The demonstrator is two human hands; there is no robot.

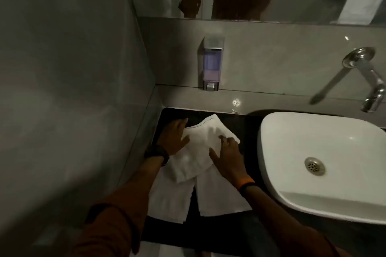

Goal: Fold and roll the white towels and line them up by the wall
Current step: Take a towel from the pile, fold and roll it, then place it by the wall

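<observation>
A white towel (200,148) lies folded and skewed on the black counter (236,123), one corner pointing at the back wall. My left hand (174,136) presses flat on its left edge, fingers spread. On the towel's right side rests my right hand (226,156), also flat with fingers apart. Two more white towels lie flat under it, nearer me: one on the left (167,200), one on the right (219,196), side by side with a dark gap between them. Part of each is covered by the top towel and my arms.
A white basin (325,165) fills the counter's right half, with a chrome wall tap (367,81) above it. A soap dispenser (211,64) hangs on the back wall. The grey side wall (73,89) stands close on the left. A mirror runs along the top.
</observation>
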